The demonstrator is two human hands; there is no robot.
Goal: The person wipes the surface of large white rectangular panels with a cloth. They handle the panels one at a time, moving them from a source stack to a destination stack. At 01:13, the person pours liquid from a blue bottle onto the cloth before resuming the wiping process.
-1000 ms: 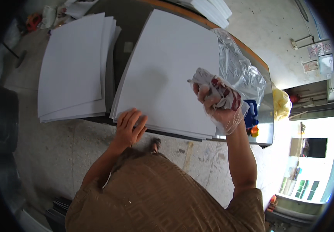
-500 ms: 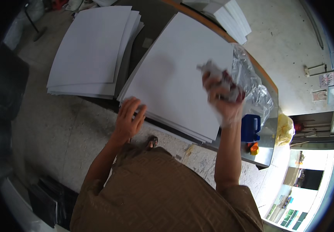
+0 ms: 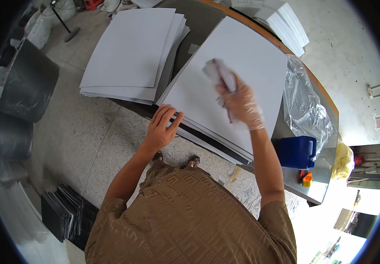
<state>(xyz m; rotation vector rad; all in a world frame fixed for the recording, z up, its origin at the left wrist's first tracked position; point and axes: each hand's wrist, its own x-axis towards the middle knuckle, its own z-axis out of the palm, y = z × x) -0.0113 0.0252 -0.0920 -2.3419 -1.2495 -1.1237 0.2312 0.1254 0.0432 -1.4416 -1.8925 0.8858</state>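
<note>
On the table in front of me lies a stack of large white sheets (image 3: 251, 57), slightly fanned along its near side. My right hand (image 3: 243, 104), in a clear plastic glove, grips a crumpled grey-and-dark-red cloth (image 3: 221, 75) over the middle of the top sheet. Motion blurs the cloth, so I cannot tell whether it touches the sheet. At the stack's near left corner rests my bare left hand (image 3: 162, 126), fingers spread along the edge and holding nothing. A second stack of white sheets (image 3: 126, 48) lies to the left.
Right of the sheets, a crumpled clear plastic sheet (image 3: 306, 99), a blue jug (image 3: 293, 152) and a small orange item (image 3: 307, 179) are on the table. A yellow bag (image 3: 343, 163) is beyond its right end. Black bins (image 3: 27, 81) and dark panels (image 3: 62, 211) stand at left.
My right hand has swept the cloth leftward from near the sheet's right side to its middle. My left hand stays at the corner. The whole view has shifted slightly.
</note>
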